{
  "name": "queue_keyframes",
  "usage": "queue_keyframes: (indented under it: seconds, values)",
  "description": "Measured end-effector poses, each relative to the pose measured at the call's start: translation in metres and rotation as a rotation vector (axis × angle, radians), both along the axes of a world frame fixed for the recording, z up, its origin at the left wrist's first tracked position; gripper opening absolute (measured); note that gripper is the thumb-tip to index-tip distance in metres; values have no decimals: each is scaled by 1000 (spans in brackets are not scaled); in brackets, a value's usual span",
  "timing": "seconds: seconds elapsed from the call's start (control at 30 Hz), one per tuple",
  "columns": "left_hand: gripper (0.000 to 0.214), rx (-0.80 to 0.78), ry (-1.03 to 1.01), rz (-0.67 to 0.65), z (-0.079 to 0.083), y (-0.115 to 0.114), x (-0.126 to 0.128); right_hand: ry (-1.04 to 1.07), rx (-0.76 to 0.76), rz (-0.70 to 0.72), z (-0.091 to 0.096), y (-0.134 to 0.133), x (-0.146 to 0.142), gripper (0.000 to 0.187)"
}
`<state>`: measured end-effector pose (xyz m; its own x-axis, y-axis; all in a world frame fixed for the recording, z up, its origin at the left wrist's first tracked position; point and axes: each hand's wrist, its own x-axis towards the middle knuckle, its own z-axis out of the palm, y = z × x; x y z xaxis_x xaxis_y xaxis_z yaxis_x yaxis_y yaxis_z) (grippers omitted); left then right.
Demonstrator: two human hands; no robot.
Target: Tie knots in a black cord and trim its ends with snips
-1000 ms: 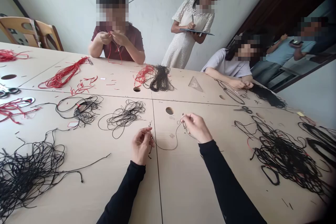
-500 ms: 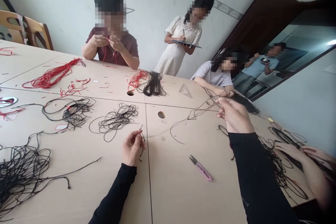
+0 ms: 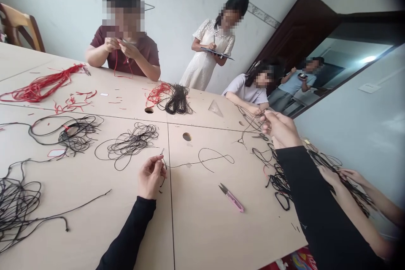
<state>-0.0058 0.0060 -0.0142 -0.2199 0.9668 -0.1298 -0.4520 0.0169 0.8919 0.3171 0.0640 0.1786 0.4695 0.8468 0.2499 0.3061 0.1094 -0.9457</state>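
My left hand [image 3: 151,177] is closed in a pinch around a short black cord [image 3: 163,165], whose knotted ends stick out above and below the fingers. From beside it a thin dark thread [image 3: 202,161] runs right across the table and curls into a loop. Farther off, my right hand [image 3: 281,128] is raised over the table's far right side, fingertips pinched on thin dark cords [image 3: 246,120] that trail down to the left. Pink-handled thread snips [image 3: 232,198] lie on the tabletop between my forearms.
Black cord bundles [image 3: 134,143] and red cords [image 3: 44,82] lie on the table [image 3: 202,228]. A clear triangle [image 3: 215,108] and dark scissors [image 3: 261,136] are farther back. A co-worker's hands [image 3: 329,177] handle black cords at right; other people are across the table.
The view has turned slightly right. My right hand's cords have drawn away from the middle, and the thin thread now lies looped there. My left hand keeps its pinch.
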Motion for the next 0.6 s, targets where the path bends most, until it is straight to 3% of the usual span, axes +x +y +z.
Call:
queue_keyframes:
  seconds: [0.3, 0.43, 0.6]
  values:
    - [33, 2, -15, -14, -1, -1, 2, 36, -98, 170, -25, 16, -35, 21]
    - [33, -2, -39, -16, 3, -2, 0, 24, -86, 81, -35, 33, -32, 20]
    - [35, -29, -73, 0, 9, -3, -2, -171, 82, -48, -42, 51, -28, 20]
